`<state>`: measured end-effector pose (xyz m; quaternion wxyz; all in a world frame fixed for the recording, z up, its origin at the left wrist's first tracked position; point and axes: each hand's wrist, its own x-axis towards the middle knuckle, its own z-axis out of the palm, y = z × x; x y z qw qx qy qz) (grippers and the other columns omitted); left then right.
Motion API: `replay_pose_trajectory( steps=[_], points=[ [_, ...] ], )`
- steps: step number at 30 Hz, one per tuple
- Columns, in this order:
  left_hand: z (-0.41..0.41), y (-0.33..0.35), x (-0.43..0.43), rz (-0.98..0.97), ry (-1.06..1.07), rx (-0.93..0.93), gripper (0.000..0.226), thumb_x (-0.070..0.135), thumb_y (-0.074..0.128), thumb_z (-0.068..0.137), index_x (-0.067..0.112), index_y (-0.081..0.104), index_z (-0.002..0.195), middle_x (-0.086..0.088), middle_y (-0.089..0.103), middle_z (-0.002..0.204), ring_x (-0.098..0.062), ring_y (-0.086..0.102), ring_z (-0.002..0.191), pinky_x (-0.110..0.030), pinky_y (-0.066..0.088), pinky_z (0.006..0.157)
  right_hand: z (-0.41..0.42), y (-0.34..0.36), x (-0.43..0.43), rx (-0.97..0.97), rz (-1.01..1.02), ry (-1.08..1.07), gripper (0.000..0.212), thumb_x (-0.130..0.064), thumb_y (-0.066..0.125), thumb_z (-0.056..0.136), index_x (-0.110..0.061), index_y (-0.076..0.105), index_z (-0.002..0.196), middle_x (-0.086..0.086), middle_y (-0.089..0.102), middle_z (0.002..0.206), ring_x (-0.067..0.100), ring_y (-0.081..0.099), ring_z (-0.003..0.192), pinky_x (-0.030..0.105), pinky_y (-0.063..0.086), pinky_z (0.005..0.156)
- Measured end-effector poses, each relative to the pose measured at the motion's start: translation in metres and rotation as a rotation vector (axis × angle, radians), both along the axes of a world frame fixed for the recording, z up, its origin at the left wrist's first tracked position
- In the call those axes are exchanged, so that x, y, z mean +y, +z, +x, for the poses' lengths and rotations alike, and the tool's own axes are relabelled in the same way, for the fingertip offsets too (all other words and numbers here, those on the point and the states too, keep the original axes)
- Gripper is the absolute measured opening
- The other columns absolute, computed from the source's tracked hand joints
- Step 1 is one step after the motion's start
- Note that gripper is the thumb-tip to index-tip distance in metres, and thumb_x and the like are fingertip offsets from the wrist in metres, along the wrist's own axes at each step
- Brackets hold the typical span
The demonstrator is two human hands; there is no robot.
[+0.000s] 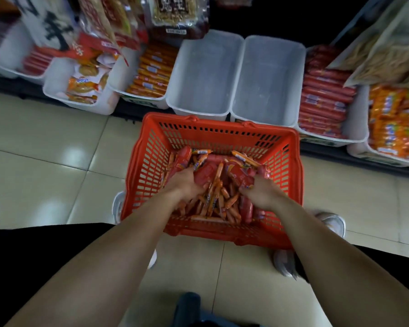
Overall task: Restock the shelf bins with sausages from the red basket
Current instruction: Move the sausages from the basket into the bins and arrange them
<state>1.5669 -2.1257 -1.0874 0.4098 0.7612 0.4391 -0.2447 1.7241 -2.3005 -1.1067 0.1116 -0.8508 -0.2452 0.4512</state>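
A red basket (149, 161) stands on the floor in front of the shelf, holding a heap of several thin orange sausages (213, 197) and thicker red sausage packs (208, 171). Both my hands are down inside it. My left hand (187, 182) grips red sausage packs at the heap's left side. On the right side, my right hand (260, 187) grips more red packs. Two empty white bins (206, 74) (267, 79) sit side by side on the low shelf just beyond the basket.
Other white bins hold stock: orange sausages (154, 72) left of the empty pair, red sausages (324, 102) right of it, orange packets (397, 123) far right, snack bags (85, 83) left. Bagged goods hang above. Tiled floor (57, 161) spreads to the left. My shoes flank the basket.
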Motion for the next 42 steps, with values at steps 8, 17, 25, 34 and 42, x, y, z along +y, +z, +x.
replay_pose_trajectory(
  steps=[8,17,25,34,42],
  points=[
    [-0.003,0.117,0.054,0.298,-0.187,-0.073,0.057,0.033,0.075,0.075,0.021,0.057,0.129,-0.006,0.067,0.118,-0.028,0.065,0.108,-0.036,0.051,0.091,0.018,0.092,0.019,-0.142,0.178,0.021,0.048,-0.047,0.061,0.091,-0.017,0.051,0.127,0.010,0.069,0.108,0.032,0.066,0.095,0.031,0.045,0.075],
    [-0.012,0.142,0.116,0.408,-0.228,-0.140,0.044,0.028,0.073,0.080,0.028,0.053,0.119,0.004,0.063,0.100,-0.021,0.064,0.091,-0.032,0.049,0.076,0.036,0.096,0.077,-0.353,0.237,0.058,0.047,-0.039,0.064,0.087,-0.016,0.050,0.125,0.014,0.066,0.115,0.036,0.063,0.103,0.042,0.052,0.086],
    [0.014,0.098,0.146,0.423,-0.152,-0.089,0.041,0.034,0.072,0.080,0.027,0.050,0.114,0.000,0.064,0.098,-0.025,0.066,0.087,-0.045,0.057,0.080,0.068,0.056,0.182,-0.470,0.253,-0.111,0.033,-0.028,0.058,0.086,-0.016,0.056,0.117,0.015,0.063,0.104,0.040,0.061,0.094,0.039,0.049,0.078],
    [0.033,0.068,0.158,0.370,0.053,-0.244,0.055,0.026,0.073,0.084,0.023,0.048,0.133,0.001,0.063,0.104,-0.019,0.063,0.085,-0.033,0.052,0.074,0.076,0.017,0.207,-0.495,0.302,-0.003,0.035,-0.031,0.055,0.091,-0.018,0.061,0.123,0.016,0.059,0.116,0.040,0.051,0.113,0.044,0.049,0.090],
    [0.112,0.039,0.164,0.383,0.157,-0.265,0.060,0.022,0.074,0.083,0.014,0.044,0.134,-0.013,0.059,0.120,-0.033,0.061,0.107,-0.041,0.052,0.090,0.080,0.005,0.168,-0.496,0.396,0.114,0.040,-0.022,0.056,0.088,-0.018,0.059,0.127,0.006,0.051,0.126,0.031,0.046,0.116,0.043,0.047,0.097]
  ],
)
